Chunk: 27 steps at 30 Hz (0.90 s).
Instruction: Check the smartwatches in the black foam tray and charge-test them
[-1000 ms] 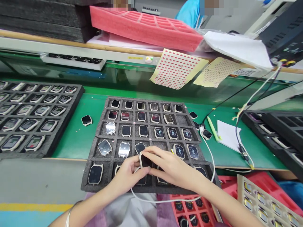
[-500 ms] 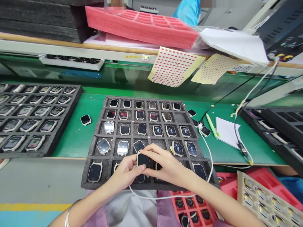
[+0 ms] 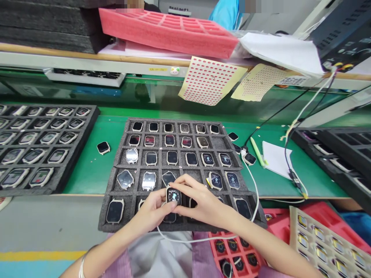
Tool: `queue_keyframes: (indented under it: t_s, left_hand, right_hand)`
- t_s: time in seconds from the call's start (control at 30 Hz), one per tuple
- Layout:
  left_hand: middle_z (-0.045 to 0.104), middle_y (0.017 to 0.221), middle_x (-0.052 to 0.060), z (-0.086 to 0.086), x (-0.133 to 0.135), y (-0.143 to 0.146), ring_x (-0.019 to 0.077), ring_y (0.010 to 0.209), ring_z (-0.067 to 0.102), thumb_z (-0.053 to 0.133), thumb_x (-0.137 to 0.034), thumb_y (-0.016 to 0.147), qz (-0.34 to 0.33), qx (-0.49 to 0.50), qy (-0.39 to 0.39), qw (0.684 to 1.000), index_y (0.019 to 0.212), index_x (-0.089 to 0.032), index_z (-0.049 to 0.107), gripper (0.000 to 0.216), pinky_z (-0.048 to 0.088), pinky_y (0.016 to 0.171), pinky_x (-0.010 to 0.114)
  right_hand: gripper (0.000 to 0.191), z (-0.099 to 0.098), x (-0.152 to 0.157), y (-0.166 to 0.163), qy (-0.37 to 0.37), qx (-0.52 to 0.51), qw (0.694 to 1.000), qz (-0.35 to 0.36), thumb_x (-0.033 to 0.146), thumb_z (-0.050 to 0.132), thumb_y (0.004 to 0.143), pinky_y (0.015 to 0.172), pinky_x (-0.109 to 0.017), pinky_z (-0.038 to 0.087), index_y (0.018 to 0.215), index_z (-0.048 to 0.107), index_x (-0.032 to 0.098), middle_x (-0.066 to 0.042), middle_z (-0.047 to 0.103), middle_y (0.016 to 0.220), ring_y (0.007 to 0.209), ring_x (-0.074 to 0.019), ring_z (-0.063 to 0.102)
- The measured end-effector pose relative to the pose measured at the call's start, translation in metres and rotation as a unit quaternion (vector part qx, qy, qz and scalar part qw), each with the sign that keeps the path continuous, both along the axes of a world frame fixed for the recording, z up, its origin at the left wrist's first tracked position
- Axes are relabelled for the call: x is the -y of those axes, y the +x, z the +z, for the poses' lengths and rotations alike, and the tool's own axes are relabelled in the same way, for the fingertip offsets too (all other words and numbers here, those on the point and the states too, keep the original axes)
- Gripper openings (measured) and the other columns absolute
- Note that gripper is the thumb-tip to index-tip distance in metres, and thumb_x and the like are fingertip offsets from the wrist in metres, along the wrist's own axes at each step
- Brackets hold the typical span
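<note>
The left hand [image 3: 152, 212] and the right hand [image 3: 204, 204] close in from both sides on a smartwatch [image 3: 173, 195] with a lit face. The left hand's curled fingers and thumb pinch the watch from its left, while the right hand's nearly straight fingers press against it from the right, their tips reaching toward the left hand. The watch is over the lower part of a dark grey foam tray [image 3: 116, 227] with 5 rows of 6 compartments; whether it touches the foam cannot be told. Other watches sit in the compartments around the hands, some dark and some lit.

A thin bracelet [image 3: 82, 266] circles the left wrist. At 6 o'clock, a white cable [image 3: 203, 240] passes along the tray's near edge, then curves up at 3 o'clock. At 4 o'clock are a red tray [image 3: 216, 255] with round dark parts and a beige tray [image 3: 295, 227] holding rows of small gold-toned parts. At 2 o'clock, a green pen [image 3: 257, 152] lies beside a white paper sheet [image 3: 275, 160]. At 10 o'clock, a loose watch [image 3: 103, 147] lies on the green bench [image 3: 87, 173] beside a second foam tray [image 3: 94, 116]. At 12 o'clock, a sticker sheet [image 3: 210, 81] hangs from the shelf edge below a pink foam tray [image 3: 165, 33].
</note>
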<state>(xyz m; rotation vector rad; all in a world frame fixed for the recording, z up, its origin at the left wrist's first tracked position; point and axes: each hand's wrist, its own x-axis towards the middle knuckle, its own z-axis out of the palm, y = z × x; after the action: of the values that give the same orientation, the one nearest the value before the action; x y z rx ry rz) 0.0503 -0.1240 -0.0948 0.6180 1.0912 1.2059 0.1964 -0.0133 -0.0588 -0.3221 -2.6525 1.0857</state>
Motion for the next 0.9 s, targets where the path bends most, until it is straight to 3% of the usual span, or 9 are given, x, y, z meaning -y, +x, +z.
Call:
queue_keyframes:
  t_s: [0.2,0.47,0.6,0.77,0.9]
  left_hand:
    - [0.038,0.044,-0.006,0.001,0.0,0.001,0.0112,0.046,0.045,0.072,-0.046,0.068,-0.004,-0.001,0.001,1.0,0.091,-0.016,0.069,0.039,0.037,0.047,0.022]
    - [0.04,0.044,-0.006,0.021,-0.003,-0.002,0.0106,0.046,0.045,0.07,-0.046,0.071,-0.026,-0.009,-0.004,1.0,0.092,-0.015,0.068,0.037,0.036,0.045,0.021]
    - [0.038,0.044,-0.008,0.014,-0.002,-0.002,0.0082,0.041,0.04,0.069,-0.045,0.073,-0.025,-0.016,0.004,1.0,0.095,-0.014,0.067,0.039,0.033,0.043,0.02]
    - [0.042,0.047,-0.006,0.004,-0.001,-0.002,0.0135,0.056,0.052,0.065,-0.042,0.077,-0.022,-0.038,0.038,0.998,0.098,-0.013,0.066,0.035,0.043,0.056,0.024]
    - [0.059,0.078,0.001,0.008,0.001,0.0,0.0149,0.077,0.054,0.062,-0.034,0.081,-0.038,-0.08,0.071,0.994,0.107,-0.016,0.062,0.031,0.044,0.072,0.025]
  right_hand:
    - [0.048,0.001,-0.001,0.001,0.002,0.024,1.0,0.003,0.031,0.062,0.085,0.086,-0.041,0.049,0.129,0.047,0.018,-0.011,0.052,0.109,0.1,-0.0223,0.053]
    - [0.047,0.001,-0.001,0.002,0.0,0.028,1.0,0.004,0.031,0.061,0.086,0.088,-0.041,0.048,0.129,0.047,0.018,-0.011,0.051,0.111,0.102,-0.0227,0.053]
    - [0.046,-0.001,-0.001,0.002,-0.004,0.015,1.0,0.001,0.031,0.062,0.085,0.087,-0.04,0.048,0.128,0.048,0.017,-0.011,0.052,0.11,0.1,-0.022,0.053]
    - [0.046,-0.002,0.001,0.001,-0.005,0.01,1.0,-0.001,0.028,0.063,0.084,0.085,-0.038,0.049,0.127,0.049,0.017,-0.011,0.053,0.109,0.099,-0.0215,0.053]
    - [0.042,0.008,-0.002,0.004,0.018,-0.012,1.0,-0.01,0.026,0.066,0.082,0.085,-0.039,0.047,0.122,0.053,0.019,-0.009,0.056,0.107,0.098,-0.0222,0.054]
